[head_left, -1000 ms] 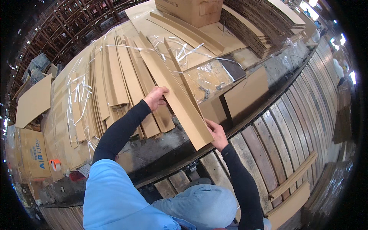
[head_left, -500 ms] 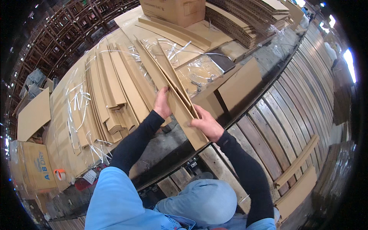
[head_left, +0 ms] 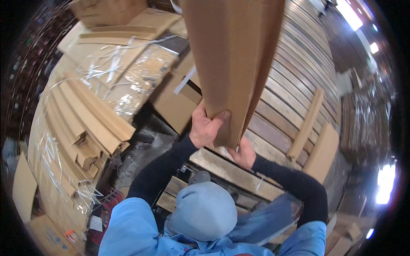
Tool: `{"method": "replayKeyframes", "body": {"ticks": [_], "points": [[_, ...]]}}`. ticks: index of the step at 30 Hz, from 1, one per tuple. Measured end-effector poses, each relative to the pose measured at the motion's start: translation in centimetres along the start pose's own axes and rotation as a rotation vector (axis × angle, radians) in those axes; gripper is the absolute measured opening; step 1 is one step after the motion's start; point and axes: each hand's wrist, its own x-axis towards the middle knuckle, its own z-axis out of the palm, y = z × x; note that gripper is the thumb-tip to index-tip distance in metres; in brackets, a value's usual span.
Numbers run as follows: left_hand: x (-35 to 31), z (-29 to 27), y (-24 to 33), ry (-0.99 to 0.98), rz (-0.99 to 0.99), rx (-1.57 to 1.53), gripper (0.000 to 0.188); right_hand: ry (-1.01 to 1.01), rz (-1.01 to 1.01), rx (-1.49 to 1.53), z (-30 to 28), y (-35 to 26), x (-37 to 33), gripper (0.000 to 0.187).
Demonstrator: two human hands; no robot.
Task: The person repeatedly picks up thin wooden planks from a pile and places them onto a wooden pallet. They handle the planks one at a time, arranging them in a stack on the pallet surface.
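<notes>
A long folded cardboard strip rises in front of me, its lower end between my two hands and its far end cut off by the top of the view. My left hand grips its left edge, thumb laid over the brown face. Around the bottom right corner is my right hand, with some of its fingers hidden behind the cardboard. To the left, several more folded cardboard strips lie side by side on the cardboard-covered table.
Loose white straps and clear plastic film lie on the table. A large cardboard box stands at the far left. Right of me is a slatted wooden surface bearing two cardboard pieces. An orange tape roll sits at lower left.
The held cardboard strip has swung from above the table to the right and been raised toward me. Both hands have moved with it, and my view has turned right.
</notes>
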Motion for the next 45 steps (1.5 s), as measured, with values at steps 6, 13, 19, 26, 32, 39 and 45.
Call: {"method": "replayKeyframes", "body": {"ticks": [6, 13, 19, 26, 32, 39, 45], "points": [[4.6, 7.2, -1.1, -0.293, 0.008, -0.095, 0.044, 0.266, 0.127, 0.006, -5.4, 3.7, 2.4, 0.035], [4.5, 10.9, -4.6, -0.549, 0.042, 0.089, 0.054, 0.414, 0.343, 1.105, -5.8, 8.1, 0.8, 0.041], [3.2, 12.6, -5.1, -0.397, 0.297, 0.280, 0.036, 0.395, 0.187, 1.154, -6.1, 8.8, -0.7, 0.045], [3.5, 12.0, -3.3, -0.362, 0.096, 0.070, 0.048, 0.377, 0.067, 0.330, -9.2, 4.2, -0.3, 0.052], [2.5, 11.6, -2.8, -0.439, 0.219, -0.042, 0.069, 0.276, -0.031, 0.283, -9.5, 1.9, -1.1, 0.067], [2.6, 12.3, 0.1, -0.353, 0.272, -0.074, 0.090, 0.393, -0.122, 0.394, -10.4, -1.7, -0.3, 0.052], [6.9, 10.5, 3.1, -0.079, 0.304, -0.034, 0.084, 0.474, -0.090, 0.267, -11.4, -1.4, -0.3, 0.043]]}}
